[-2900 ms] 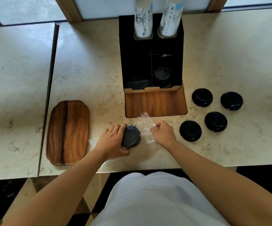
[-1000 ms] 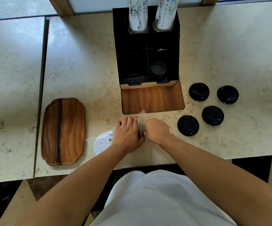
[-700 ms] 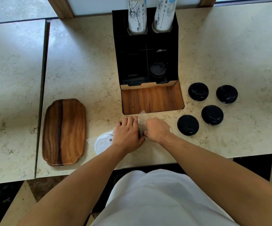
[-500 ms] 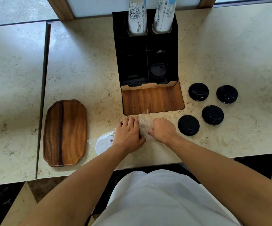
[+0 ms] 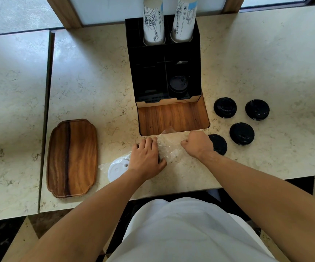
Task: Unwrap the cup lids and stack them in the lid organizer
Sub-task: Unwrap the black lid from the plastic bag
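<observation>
Lid organizer (image 5: 165, 59) at top centre: black lid (image 5: 178, 85) sat in its right slot. Clear wrap (image 5: 169, 146) pinched by right hand (image 5: 195, 144); a wrapped lid covered by left hand (image 5: 147, 159).

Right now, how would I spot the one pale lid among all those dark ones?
Start at the tall black lid organizer in the middle of the counter, then come toward the person's left hand. Just left of that wrist, right of the wooden tray, lies the white lid in clear wrap. It alone is white; the loose lids at right are black.
</observation>
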### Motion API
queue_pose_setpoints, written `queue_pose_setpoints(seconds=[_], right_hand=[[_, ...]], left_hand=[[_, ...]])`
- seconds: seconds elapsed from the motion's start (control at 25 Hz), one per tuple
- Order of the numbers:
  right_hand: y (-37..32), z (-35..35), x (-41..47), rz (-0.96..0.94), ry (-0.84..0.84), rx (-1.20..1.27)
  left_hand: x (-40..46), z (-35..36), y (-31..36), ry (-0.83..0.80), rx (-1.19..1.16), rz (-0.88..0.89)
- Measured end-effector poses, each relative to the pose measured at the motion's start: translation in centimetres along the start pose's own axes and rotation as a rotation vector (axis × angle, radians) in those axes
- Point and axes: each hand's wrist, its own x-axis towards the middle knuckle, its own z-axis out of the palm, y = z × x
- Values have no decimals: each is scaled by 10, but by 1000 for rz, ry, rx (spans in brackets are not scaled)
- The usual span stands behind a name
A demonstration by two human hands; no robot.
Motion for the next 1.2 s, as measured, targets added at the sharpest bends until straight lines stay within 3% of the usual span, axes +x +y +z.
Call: queue_pose_setpoints(seconds=[0.32, 0.52, 0.68, 0.96, 1.2], right_hand=[[2, -4, 0, 49, 112, 85], [-8, -8, -6, -174, 249, 296], [-24, 3, -10, -326, 76, 268], [-40, 12, -6, -239, -34, 196], [-44, 4, 1, -67, -50, 401]], left_hand=[[0, -1, 0, 11, -22, -3], [-1, -1, 0, 33, -21, 7], [-1, 0, 0, 41, -27, 5], [-3, 0, -3, 81, -106, 12], [-3, -6, -11, 70, -387, 18]])
